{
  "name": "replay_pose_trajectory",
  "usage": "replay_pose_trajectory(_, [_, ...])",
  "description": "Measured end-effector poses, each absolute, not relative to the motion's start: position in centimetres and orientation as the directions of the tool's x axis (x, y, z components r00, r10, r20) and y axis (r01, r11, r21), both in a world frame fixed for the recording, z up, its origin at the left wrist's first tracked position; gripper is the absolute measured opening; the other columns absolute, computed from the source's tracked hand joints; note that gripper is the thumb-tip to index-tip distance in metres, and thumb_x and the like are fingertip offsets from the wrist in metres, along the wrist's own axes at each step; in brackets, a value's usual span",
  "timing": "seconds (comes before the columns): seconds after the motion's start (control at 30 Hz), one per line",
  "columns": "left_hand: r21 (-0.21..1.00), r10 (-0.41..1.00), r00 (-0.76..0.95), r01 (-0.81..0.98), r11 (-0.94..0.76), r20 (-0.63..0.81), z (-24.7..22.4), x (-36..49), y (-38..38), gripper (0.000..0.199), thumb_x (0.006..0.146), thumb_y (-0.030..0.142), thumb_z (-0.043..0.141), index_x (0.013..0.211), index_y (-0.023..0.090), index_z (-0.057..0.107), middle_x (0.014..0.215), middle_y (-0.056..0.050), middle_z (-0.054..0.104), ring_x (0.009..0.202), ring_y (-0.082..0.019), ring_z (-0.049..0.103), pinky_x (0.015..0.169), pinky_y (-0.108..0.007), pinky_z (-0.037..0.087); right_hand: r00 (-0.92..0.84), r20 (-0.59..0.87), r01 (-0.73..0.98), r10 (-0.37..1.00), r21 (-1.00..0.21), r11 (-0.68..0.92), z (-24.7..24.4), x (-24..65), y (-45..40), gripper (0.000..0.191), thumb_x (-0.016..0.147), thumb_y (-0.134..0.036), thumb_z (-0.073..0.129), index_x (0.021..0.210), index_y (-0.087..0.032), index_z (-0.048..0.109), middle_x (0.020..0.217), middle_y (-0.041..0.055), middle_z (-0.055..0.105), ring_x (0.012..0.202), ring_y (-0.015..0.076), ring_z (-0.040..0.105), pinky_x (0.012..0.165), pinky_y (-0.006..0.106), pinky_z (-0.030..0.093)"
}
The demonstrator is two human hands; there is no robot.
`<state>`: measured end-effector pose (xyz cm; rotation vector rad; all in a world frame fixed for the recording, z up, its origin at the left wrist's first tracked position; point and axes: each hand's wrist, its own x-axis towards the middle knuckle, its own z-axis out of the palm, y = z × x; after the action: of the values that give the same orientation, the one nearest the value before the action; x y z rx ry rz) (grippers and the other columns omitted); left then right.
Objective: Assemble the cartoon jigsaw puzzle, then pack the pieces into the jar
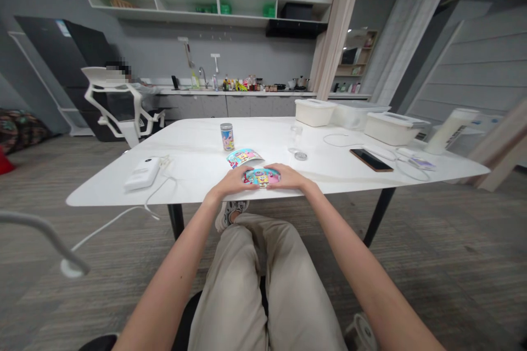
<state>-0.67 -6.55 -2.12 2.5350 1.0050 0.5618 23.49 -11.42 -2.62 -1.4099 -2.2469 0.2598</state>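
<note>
At the near edge of the white table [197, 167], my left hand [233, 182] and my right hand [289, 177] hold a cartoon-printed can [262, 177] between them. It lies sideways, and my fingers and thumbs curl around its two ends, hiding them. Just behind it rests a curled cartoon-printed sheet [244, 157] in blue, yellow and pink. A second can [226, 137], with a similar print and a silver-grey top, stands upright farther back. To the right are a clear see-through container [295, 132], hard to make out, and a round clear lid [300, 156].
A white power strip [142, 174] with a cable lies left. On the right are a phone [370, 159], cables, lidded bins [395, 129] and a white bottle [452, 130]. Across the room, a person sits in a white chair [113, 96] near the kitchen counter.
</note>
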Motion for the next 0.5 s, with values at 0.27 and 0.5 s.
replay_pose_trajectory(0.27, [0.464,0.700,0.674,0.555,-0.690,0.236,-2.26,-0.70,-6.29,0.073,0.070,0.063,0.065,0.127,0.019,0.055,0.129,-0.011,0.059,0.115,-0.029,0.056,0.101,-0.041,0.042,-0.377,0.310,0.810,0.873,-0.347,0.473,-2.78,23.40,-11.51,0.070,0.072,-0.053,0.072,0.130,-0.019,0.056,0.130,0.0126,0.060,0.118,0.0285,0.057,0.103,0.044,0.043])
replay_pose_trajectory(0.5, [0.489,0.707,0.668,0.549,-0.678,0.230,-2.41,-0.73,-6.08,0.074,0.070,0.063,0.064,0.127,0.018,0.056,0.130,-0.012,0.059,0.117,-0.030,0.055,0.102,-0.041,0.042,-0.380,0.318,0.805,0.869,-0.349,0.480,-3.07,23.53,-11.22,0.068,0.074,-0.055,0.070,0.130,-0.019,0.056,0.130,0.0124,0.060,0.118,0.0282,0.057,0.103,0.044,0.043])
